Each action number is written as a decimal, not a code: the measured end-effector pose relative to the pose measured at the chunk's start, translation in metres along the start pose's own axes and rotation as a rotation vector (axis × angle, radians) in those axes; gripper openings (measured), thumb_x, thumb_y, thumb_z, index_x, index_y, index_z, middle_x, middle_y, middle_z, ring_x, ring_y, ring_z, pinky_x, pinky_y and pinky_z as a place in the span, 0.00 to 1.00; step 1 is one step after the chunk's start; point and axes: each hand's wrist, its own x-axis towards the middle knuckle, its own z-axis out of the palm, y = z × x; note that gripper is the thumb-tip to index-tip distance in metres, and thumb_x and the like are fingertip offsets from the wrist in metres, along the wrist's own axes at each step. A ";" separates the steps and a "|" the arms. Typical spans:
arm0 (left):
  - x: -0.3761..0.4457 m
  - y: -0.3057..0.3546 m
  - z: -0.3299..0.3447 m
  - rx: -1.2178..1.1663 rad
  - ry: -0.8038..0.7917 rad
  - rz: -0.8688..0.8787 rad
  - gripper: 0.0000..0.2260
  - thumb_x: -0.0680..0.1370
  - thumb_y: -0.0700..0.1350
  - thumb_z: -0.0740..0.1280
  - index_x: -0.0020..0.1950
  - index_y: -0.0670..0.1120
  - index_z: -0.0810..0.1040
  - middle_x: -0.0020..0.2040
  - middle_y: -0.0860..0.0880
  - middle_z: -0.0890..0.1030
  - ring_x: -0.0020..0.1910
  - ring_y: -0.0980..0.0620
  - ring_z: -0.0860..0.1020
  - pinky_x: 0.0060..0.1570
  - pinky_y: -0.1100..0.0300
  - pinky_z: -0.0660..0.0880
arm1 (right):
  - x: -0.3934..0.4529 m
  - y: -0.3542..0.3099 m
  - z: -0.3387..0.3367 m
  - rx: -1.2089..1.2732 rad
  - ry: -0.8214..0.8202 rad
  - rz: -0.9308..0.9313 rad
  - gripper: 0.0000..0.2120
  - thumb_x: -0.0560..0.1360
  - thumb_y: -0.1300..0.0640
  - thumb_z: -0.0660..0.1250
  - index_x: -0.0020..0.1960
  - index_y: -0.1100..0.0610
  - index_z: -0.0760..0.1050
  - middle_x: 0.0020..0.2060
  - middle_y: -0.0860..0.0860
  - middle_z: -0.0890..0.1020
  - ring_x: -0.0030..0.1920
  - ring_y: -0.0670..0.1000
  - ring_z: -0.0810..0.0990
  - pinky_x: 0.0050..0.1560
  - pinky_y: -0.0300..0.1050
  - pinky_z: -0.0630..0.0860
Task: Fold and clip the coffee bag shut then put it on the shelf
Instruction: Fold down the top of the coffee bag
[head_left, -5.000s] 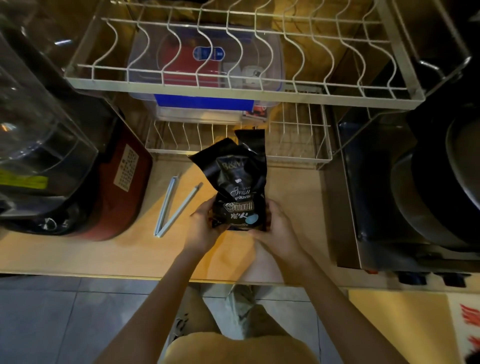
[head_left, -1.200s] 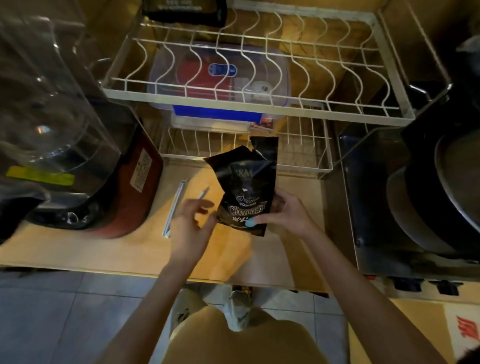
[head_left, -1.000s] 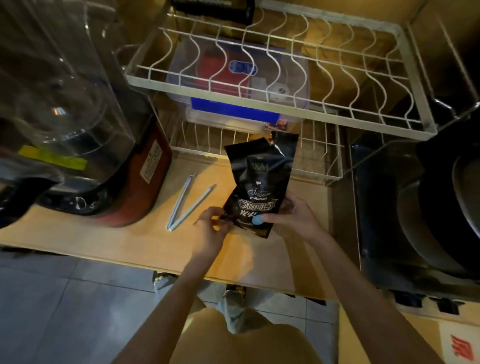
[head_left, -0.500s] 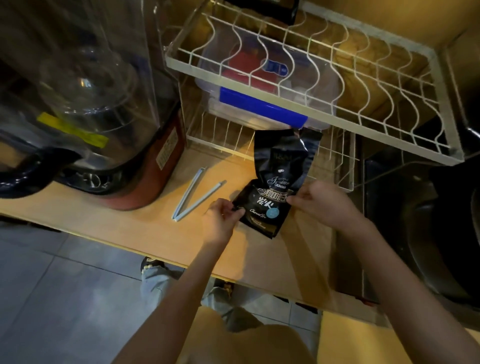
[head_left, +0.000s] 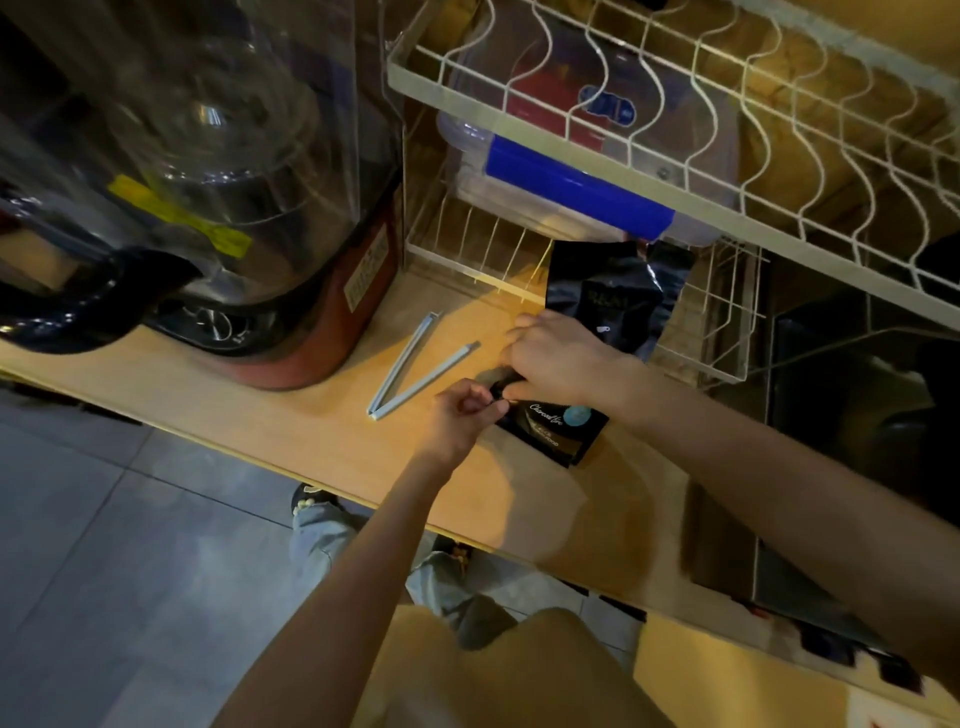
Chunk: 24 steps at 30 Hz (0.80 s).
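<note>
A black coffee bag (head_left: 615, 301) with light lettering lies flat on the wooden counter (head_left: 311, 431), its open top pointing toward the wire rack. My right hand (head_left: 561, 358) presses down across the bag's middle. My left hand (head_left: 462, 410) pinches the bag's lower left edge. A pale blue bag clip (head_left: 415, 364), open in a V, lies on the counter just left of the bag, touched by neither hand. The white wire shelf (head_left: 675, 171) hangs above and behind the bag.
A large blender with a clear cover and red base (head_left: 218, 208) stands at the left. A clear plastic box with a blue band (head_left: 576, 182) sits on the lower wire rack (head_left: 727, 332). Dark metal equipment (head_left: 857, 395) fills the right side. The counter's front edge runs below my arms.
The bag went from held upright in both hands to lying flat on the counter. My right hand moved on top of it, my left took its lower edge. The view swung left.
</note>
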 end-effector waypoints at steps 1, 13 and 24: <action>0.001 -0.001 -0.001 -0.008 -0.021 -0.001 0.10 0.70 0.38 0.70 0.33 0.48 0.71 0.33 0.45 0.70 0.33 0.57 0.68 0.28 0.74 0.64 | 0.002 0.001 -0.001 0.004 -0.010 0.005 0.16 0.73 0.48 0.65 0.52 0.59 0.77 0.50 0.54 0.79 0.56 0.54 0.71 0.56 0.49 0.68; -0.001 -0.002 -0.016 -0.269 -0.330 -0.096 0.08 0.73 0.34 0.64 0.38 0.45 0.73 0.37 0.47 0.75 0.34 0.59 0.79 0.40 0.69 0.76 | 0.017 0.010 -0.004 0.303 -0.171 0.059 0.03 0.70 0.59 0.70 0.42 0.57 0.77 0.45 0.55 0.80 0.47 0.54 0.78 0.41 0.46 0.71; 0.007 0.006 -0.005 -0.092 -0.225 -0.054 0.17 0.70 0.40 0.71 0.28 0.50 0.65 0.28 0.54 0.67 0.30 0.58 0.68 0.33 0.63 0.69 | 0.003 0.004 0.002 0.171 0.017 -0.017 0.06 0.72 0.56 0.67 0.47 0.57 0.77 0.47 0.53 0.77 0.54 0.52 0.70 0.49 0.45 0.66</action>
